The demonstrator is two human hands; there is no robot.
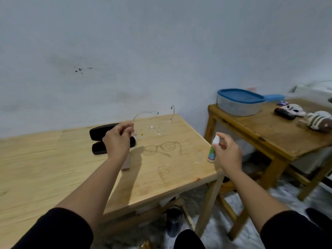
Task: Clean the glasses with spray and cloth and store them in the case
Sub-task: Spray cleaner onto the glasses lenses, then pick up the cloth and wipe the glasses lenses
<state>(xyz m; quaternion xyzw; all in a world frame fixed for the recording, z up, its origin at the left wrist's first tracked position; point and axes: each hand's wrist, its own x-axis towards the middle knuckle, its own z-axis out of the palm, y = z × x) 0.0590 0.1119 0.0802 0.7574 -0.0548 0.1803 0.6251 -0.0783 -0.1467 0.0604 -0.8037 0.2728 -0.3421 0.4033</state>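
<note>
My left hand (117,139) pinches clear-framed glasses (156,129) and holds them up above the wooden table (170,169), with both temples unfolded. Their shadow falls on the tabletop below. My right hand (227,151) grips a small white spray bottle (212,150) with a coloured label, its nozzle turned toward the glasses. An open dark glasses case (101,133) lies on the table behind my left hand. Something small and pinkish (126,163) shows below my left wrist; I cannot tell what it is.
A second wooden table (255,126) stands to the right with a blue-lidded container (237,103), a dark phone-like object (284,113) and soft toys (318,121). A dark bottle (173,221) stands on the floor under the near table. A pale wall runs behind.
</note>
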